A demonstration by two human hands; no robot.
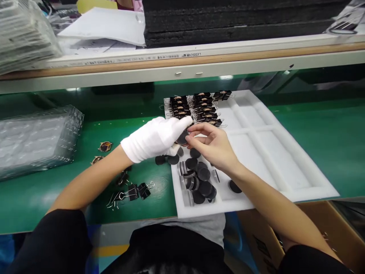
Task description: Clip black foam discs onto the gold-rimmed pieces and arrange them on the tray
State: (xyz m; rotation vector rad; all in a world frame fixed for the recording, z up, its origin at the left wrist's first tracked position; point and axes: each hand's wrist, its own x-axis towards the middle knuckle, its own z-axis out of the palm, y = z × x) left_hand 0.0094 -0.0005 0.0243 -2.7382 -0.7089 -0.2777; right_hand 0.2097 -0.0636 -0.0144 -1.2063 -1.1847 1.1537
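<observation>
My left hand [162, 135], in a white glove, is closed around a dark round disc [182, 137] above the left side of a white foam tray [288, 163]. My bare right hand [212, 144] meets it there, thumb and fingers pinched at the disc's right edge. Below both hands, a pile of black discs [203, 174] fills the near-left compartment. Behind them stand rows of black binder clips [203, 108] gripping small gold-coloured round parts. Whether a second part lies under the disc is hidden by the glove.
Loose binder clips [133, 192] and watch-like round parts [105, 146] lie on the green table [154, 171] at left. Clear plastic trays [37, 140] are stacked further left. A shelf edge [182, 62] crosses behind, bearing black foam [239, 23]. A cardboard box [327, 224] stands below right.
</observation>
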